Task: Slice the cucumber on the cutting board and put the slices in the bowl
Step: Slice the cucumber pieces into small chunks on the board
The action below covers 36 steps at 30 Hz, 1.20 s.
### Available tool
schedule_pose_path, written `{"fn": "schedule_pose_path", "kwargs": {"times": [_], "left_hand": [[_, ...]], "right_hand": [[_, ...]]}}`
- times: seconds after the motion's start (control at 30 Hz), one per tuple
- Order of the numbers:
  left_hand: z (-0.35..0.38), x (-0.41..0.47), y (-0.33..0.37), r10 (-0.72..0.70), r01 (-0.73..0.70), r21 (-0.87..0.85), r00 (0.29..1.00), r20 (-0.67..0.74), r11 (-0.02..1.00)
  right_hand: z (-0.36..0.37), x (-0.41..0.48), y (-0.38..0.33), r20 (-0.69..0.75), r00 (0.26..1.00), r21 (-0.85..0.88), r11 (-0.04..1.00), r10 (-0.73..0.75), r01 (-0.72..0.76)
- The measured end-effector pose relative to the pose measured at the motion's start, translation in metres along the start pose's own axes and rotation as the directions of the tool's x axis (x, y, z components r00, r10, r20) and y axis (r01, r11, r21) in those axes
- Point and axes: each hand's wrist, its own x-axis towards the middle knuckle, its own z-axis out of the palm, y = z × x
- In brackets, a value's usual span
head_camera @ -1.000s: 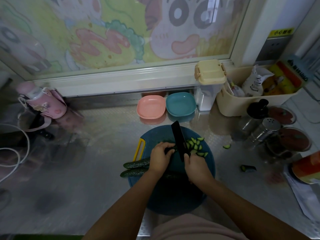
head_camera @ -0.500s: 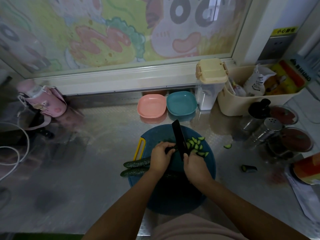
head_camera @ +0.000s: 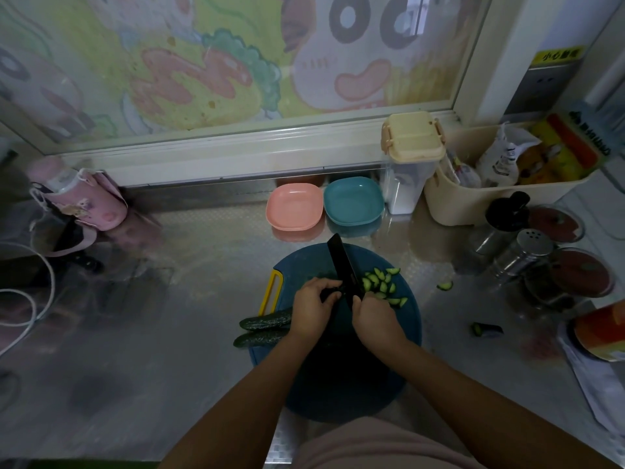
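- My left hand (head_camera: 313, 308) is curled over the cucumber (head_camera: 267, 323) (two long halves lying side by side, as far as I can make out) and pins it to the round blue cutting board (head_camera: 338, 384).
- My right hand (head_camera: 375, 319) is closed in a fist round the black knife (head_camera: 341, 262). The handle is hidden inside the fist, and the blade points away from me with its tip leaning a little left.
- The next cut turns on this: the cucumber's long axis runs left to right, across the blade. The uncut length sticks out left of my left hand, past the board's edge and over the steel counter (head_camera: 169, 333). The cut end sits under my fingers just beside the blade.
- I judge the left hand must creep leftward along the cucumber for each stroke. I cannot tell whether my left fingertips touch the blade.
- The slices (head_camera: 382, 286) lie heaped on the board just right of the blade, close to my right hand.
- Beyond the board, a pink bowl (head_camera: 294, 206) and a teal bowl (head_camera: 353, 201) sit side by side, with nothing between them and the board. The teal one is nearer the slices, though I cannot say which is meant.
- One stray slice (head_camera: 444, 286) and a dark end piece (head_camera: 487, 329) lie on the counter to the right, near a steel shaker (head_camera: 527, 252).
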Motion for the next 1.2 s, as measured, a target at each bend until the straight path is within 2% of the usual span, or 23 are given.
{"fn": "schedule_pose_path", "kwargs": {"times": [0.23,0.37,0.43,0.5,0.53,0.63,0.67,0.7,0.77,0.83,0.93,1.03,1.2], "left_hand": [[-0.004,0.000,0.007,-0.003,0.002,0.036,1.000,0.023,0.999],[-0.008,-0.005,0.019,0.062,-0.095,0.129,0.969,0.238,0.987],[-0.005,-0.012,0.025,0.085,-0.150,0.156,0.930,0.359,0.976],[-0.002,-0.020,0.033,0.070,-0.147,0.174,0.920,0.386,0.974],[-0.002,-0.021,0.037,0.063,-0.131,0.183,0.938,0.340,0.974],[-0.011,-0.024,0.050,0.075,-0.077,0.196,0.997,0.016,0.978],[-0.015,-0.024,0.053,0.099,-0.088,0.200,0.994,-0.044,0.976],[-0.018,-0.024,0.056,0.131,-0.117,0.231,0.990,-0.045,0.966],[-0.020,-0.021,0.059,0.184,-0.203,0.374,0.979,0.086,0.905],[-0.016,-0.017,0.059,0.190,-0.294,0.532,0.951,0.243,0.794],[-0.006,-0.012,0.058,0.201,-0.393,0.576,0.907,0.370,0.717],[0.001,-0.010,0.055,0.219,-0.437,0.594,0.888,0.404,0.676],[0.000,-0.011,0.041,0.274,-0.464,0.627,0.883,0.381,0.626]], "right_hand": [[-0.013,-0.009,0.013,0.023,1.000,0.014,1.000,-0.014,0.014],[-0.043,-0.009,0.009,-0.016,0.997,0.066,0.995,-0.072,0.073],[-0.058,-0.006,0.008,-0.046,0.985,0.013,0.986,-0.165,0.166],[-0.072,-0.003,0.011,-0.072,0.960,-0.099,0.960,-0.269,0.262],[-0.078,-0.001,0.013,-0.080,0.948,-0.169,0.941,-0.309,0.293],[-0.089,0.006,0.021,-0.051,0.932,-0.403,0.861,-0.359,0.310],[-0.092,0.007,0.023,-0.033,0.930,-0.444,0.839,-0.365,0.314],[-0.094,0.008,0.026,-0.012,0.926,-0.471,0.819,-0.377,0.328],[-0.096,0.008,0.028,0.042,0.907,-0.509,0.773,-0.418,0.380],[-0.098,0.008,0.028,0.097,0.883,-0.544,0.719,-0.459,0.433],[-0.098,0.009,0.023,0.145,0.847,-0.610,0.628,-0.512,0.484],[-0.096,0.011,0.020,0.177,0.835,-0.659,0.568,-0.521,0.493],[-0.096,0.013,0.021,0.178,0.854,-0.684,0.562,-0.489,0.464]]}}
